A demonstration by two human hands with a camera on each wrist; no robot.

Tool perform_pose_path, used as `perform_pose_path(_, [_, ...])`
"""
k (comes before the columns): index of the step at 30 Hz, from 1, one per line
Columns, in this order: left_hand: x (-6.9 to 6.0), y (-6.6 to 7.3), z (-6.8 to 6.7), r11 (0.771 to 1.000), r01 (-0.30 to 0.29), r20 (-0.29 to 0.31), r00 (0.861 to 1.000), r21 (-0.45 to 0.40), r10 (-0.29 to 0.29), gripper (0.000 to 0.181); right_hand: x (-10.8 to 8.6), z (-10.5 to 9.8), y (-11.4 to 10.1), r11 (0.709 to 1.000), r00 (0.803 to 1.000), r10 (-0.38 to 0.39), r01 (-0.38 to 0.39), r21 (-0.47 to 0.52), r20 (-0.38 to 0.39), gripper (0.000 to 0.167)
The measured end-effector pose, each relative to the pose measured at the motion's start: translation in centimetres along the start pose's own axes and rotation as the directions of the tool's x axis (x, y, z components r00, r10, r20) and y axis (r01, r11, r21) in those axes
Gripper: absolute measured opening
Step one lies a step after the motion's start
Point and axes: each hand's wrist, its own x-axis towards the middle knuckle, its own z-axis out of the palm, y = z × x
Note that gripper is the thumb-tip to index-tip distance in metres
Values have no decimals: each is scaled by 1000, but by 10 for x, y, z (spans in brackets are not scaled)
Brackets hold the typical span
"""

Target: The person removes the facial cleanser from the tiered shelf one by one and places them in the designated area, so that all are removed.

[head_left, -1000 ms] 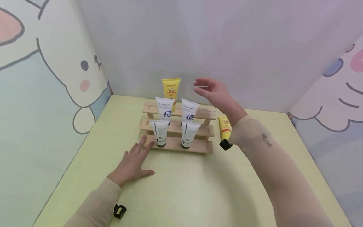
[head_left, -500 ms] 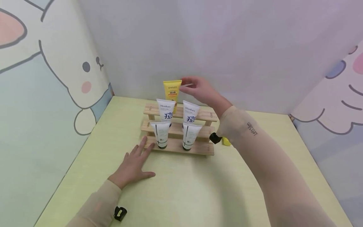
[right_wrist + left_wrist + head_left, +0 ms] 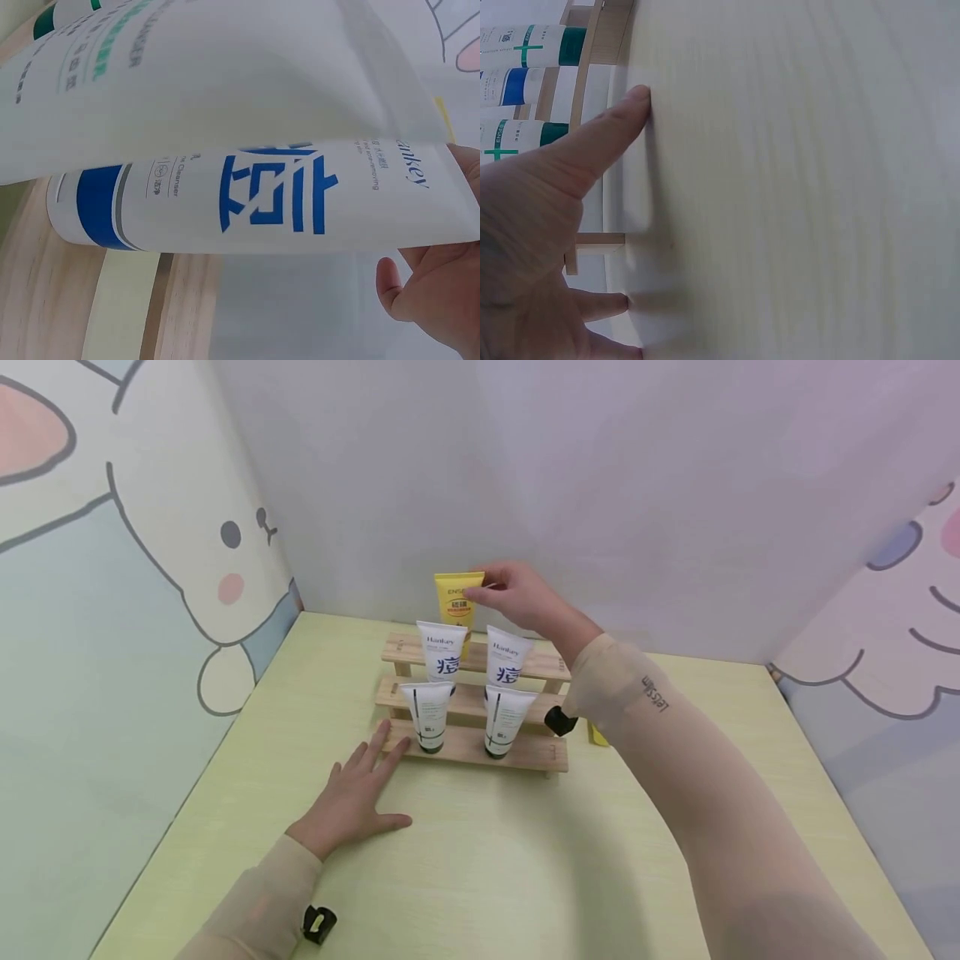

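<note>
On the top step of a three-tier wooden rack (image 3: 525,753) stands a yellow tube (image 3: 452,610). My right hand (image 3: 525,597) pinches its upper right edge, thumb in front and fingers behind. Two white Hankey tubes stand on the middle step, a left one (image 3: 442,652) and a right one (image 3: 506,652). Below them, on the bottom step, are two white tubes with dark caps, one on the left (image 3: 427,710) and one on the right (image 3: 507,718). My left hand (image 3: 351,797) lies with spread fingers at the rack's lower left end, its fingertips on or beside the bottom step.
Another yellow tube (image 3: 598,735) lies on the pale table (image 3: 480,860) right of the rack, mostly hidden by my right sleeve. A plain wall (image 3: 600,485) rises behind, and walls with cartoon prints flank the table.
My right hand has moved left from above the rack's right side to the standing yellow tube and taken hold of its top edge. The left hand has stayed in place.
</note>
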Motion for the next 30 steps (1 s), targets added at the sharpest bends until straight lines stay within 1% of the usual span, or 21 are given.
perform_pose_path(6, [2,-1,0,1000,-1,14,1000,2,1,114,-2,-3,5,1000,1000,5,-5,9,-29,42])
perform_pose_path(9, [2,-2,1,1000,-3,19,1000,1,3,115,-7,-11,7,999,997,21,-19,29,-68,43])
perform_pose_path(13, [2,-3,0,1000,-7,17,1000,3,7,115,-20,-34,10,999,988,25,-19,42,-152,41])
perform_pose_path(16, [1,-4,-1,1000,-5,14,1000,3,5,115,-33,-58,15,998,977,23,-11,57,-212,41])
perform_pose_path(19, [0,-6,-1,1000,0,9,1000,3,0,115,-48,-84,25,998,965,25,-8,69,-260,43])
perform_pose_path(22, [0,-8,-1,1000,-1,4,1000,3,1,116,-66,-109,43,997,950,53,-34,68,-307,45])
perform_pose_path(25, [-2,-8,-2,1000,-3,-3,1000,6,3,115,-83,-127,69,991,932,128,-111,69,-339,52])
perform_pose_path(27, [-3,-9,-4,1000,-5,-9,1000,8,6,115,-94,-135,90,982,922,190,-183,53,-336,58])
perform_pose_path(30, [-5,-10,-7,1000,-1,-8,1000,15,1,114,-106,-134,127,960,914,265,-279,-2,-308,69])
